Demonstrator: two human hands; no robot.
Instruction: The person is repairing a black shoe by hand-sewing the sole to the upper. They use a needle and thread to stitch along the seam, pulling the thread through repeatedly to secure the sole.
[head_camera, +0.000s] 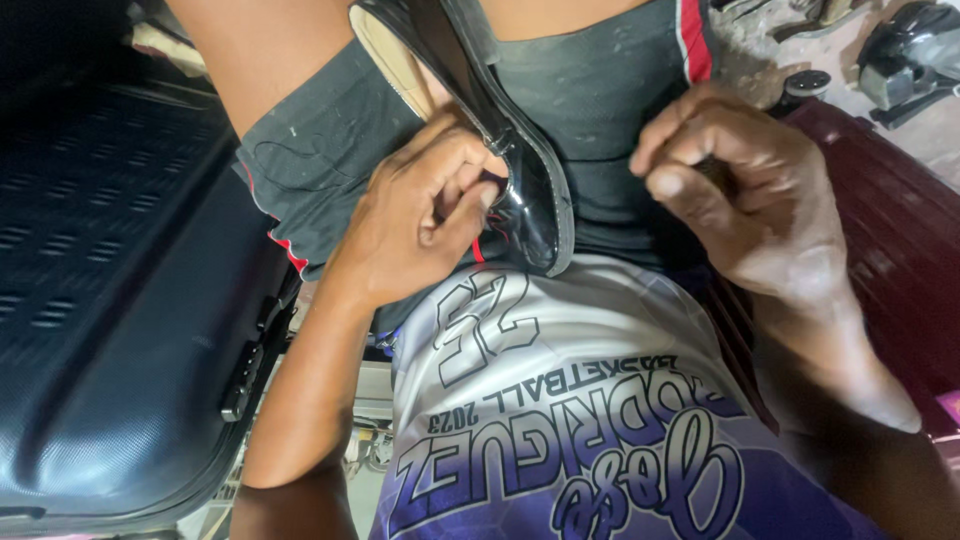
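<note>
1. Two hands work at one glossy black shoe (520, 190) lying across the lap, sole edge turned up so it is easy to reach.
2. Left hand (420, 215) has its grip curled closed against the shoe's toe, steadying it.
3. Right hand (745, 190), just beside the shoe, is closed in a fist; whatever it holds is hidden.
4. Shoe's patent upper shines, with a tan lining inside.

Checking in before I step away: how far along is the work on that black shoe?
Done: nothing finished can be read from this view. In hand: the glossy black shoe lies across the lap, toe toward the shirt; the left hand grips its toe end, and the right hand is closed beside it, its contents hidden. Left: whether the sole needs more work cannot be told. A dark suitcase lies alongside.
</note>
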